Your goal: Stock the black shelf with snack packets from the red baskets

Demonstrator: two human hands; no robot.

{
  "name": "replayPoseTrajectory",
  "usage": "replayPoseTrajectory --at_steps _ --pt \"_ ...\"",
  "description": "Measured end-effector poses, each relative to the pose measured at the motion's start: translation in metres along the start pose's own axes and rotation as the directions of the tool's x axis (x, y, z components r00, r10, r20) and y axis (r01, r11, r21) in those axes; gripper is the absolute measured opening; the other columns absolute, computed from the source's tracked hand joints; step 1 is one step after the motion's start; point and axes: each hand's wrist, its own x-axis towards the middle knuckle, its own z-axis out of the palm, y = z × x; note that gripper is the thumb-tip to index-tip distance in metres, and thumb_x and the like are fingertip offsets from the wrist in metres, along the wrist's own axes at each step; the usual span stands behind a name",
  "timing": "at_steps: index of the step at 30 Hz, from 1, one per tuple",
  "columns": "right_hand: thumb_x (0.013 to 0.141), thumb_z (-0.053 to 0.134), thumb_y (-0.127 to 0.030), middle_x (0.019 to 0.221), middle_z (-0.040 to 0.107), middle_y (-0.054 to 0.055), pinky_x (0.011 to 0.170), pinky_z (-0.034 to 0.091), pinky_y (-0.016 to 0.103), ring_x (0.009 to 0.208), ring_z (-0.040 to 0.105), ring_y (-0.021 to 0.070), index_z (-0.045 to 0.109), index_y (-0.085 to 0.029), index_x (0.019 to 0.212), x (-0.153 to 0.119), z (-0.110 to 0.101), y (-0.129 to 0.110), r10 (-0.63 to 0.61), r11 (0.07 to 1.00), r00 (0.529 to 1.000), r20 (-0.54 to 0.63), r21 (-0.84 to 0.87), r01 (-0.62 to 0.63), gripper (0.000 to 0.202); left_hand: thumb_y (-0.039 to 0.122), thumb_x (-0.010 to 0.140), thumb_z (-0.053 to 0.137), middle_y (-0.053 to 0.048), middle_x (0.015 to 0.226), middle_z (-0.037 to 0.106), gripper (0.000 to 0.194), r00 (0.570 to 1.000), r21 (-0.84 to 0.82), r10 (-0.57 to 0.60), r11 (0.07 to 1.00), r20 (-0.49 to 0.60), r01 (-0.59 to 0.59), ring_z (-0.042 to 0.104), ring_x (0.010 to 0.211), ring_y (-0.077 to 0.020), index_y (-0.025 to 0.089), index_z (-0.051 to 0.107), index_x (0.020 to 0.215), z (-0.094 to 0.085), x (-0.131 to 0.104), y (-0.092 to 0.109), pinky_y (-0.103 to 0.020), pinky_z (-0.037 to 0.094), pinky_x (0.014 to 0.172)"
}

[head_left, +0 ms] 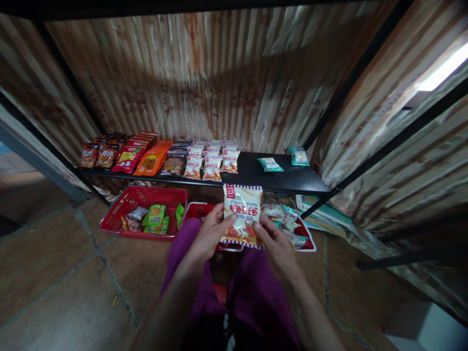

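Note:
Between both hands I hold a white snack bag [243, 207] with red lettering and a striped border, upright above my knees. My left hand [210, 231] pinches its left edge, thumb across the front. On the right edge my right hand [276, 241] grips it the same way. Behind it, on the black shelf [248, 180], several matching white snack bags [212, 165] lie in rows. Two teal-and-white snack packets [270, 165] rest farther right on that shelf.
Left on the shelf are brown [107, 155], red [131, 156] and orange snack bags [151, 161]. Below stand a red basket [144, 188] with green packets, and another red basket [310, 239] with teal packets. A black shelf post [365, 161] slants at right.

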Motion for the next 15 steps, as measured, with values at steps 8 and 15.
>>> replayPoseTrajectory --at_steps 8,15 --pt "0.067 0.071 -0.051 0.114 0.067 0.007 0.090 0.050 0.037 0.107 0.062 0.0238 0.064 -0.023 0.105 0.030 -0.007 -0.029 -0.146 0.988 0.981 -0.128 -0.076 0.137 0.047 0.038 0.068 0.071 -0.009 0.107 0.068 0.053 0.993 0.183 -0.048 0.983 0.106 0.028 0.063 0.096 -0.0238 0.016 0.059 0.115 -0.012 -0.005 -0.002 -0.032 0.049 0.082" --pt "0.065 0.073 -0.047 0.083 0.073 0.003 0.067 0.051 0.032 0.071 0.063 0.0178 0.073 -0.021 0.091 0.047 -0.006 -0.064 -0.132 0.895 0.972 0.196 -0.398 0.202 0.037 0.034 0.074 0.065 -0.008 0.116 0.065 0.056 0.990 0.338 -0.057 0.941 0.129 0.010 0.061 0.101 -0.0235 0.018 0.052 0.126 -0.013 -0.012 0.001 -0.031 0.049 0.083"
